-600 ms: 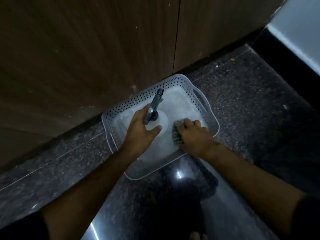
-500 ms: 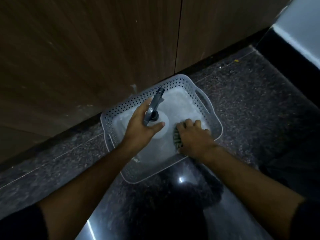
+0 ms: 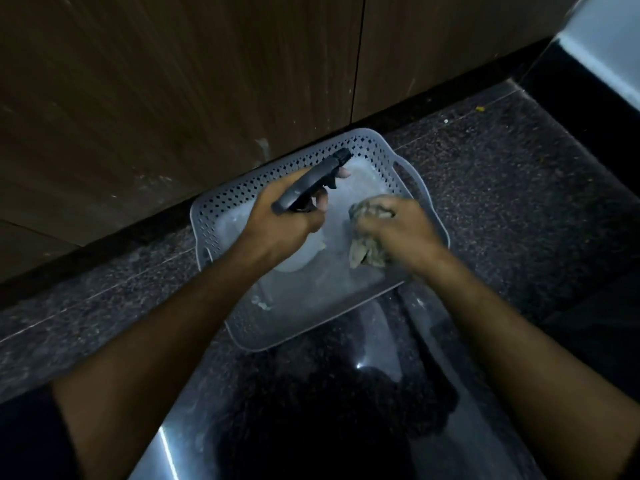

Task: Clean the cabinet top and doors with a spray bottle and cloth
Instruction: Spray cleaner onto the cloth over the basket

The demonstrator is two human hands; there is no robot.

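Presently the left hand (image 3: 284,216) grips the spray bottle (image 3: 311,181), fingers curled round its neck; right hand (image 3: 398,226) fingers bunch the cloth (image 3: 367,252). Both sit over the basket (image 3: 242,199), cabinet doors (image 3: 207,81) at twelve o'clock. Risk: dim light, loose cloth tail may snag the rim.

Counts, head view only: 2 hands – left hand (image 3: 284,216), right hand (image 3: 398,226). 2 bare forearms behind them. 1 spray bottle (image 3: 311,188), w/ 1 dark trigger head. 1 cloth (image 3: 367,251), bunched. 1 perforated plastic basket (image 3: 221,209); 2 cut-out handles show on it, 1 per short side. 2 wooden cabinet doors – left door (image 3: 173,81), right door (image 3: 433,46) – w/ 1 vertical gap btwn them. 1 dark speckled floor (image 3: 519,202). 1 pale ledge (image 3: 602,46), top right corner.
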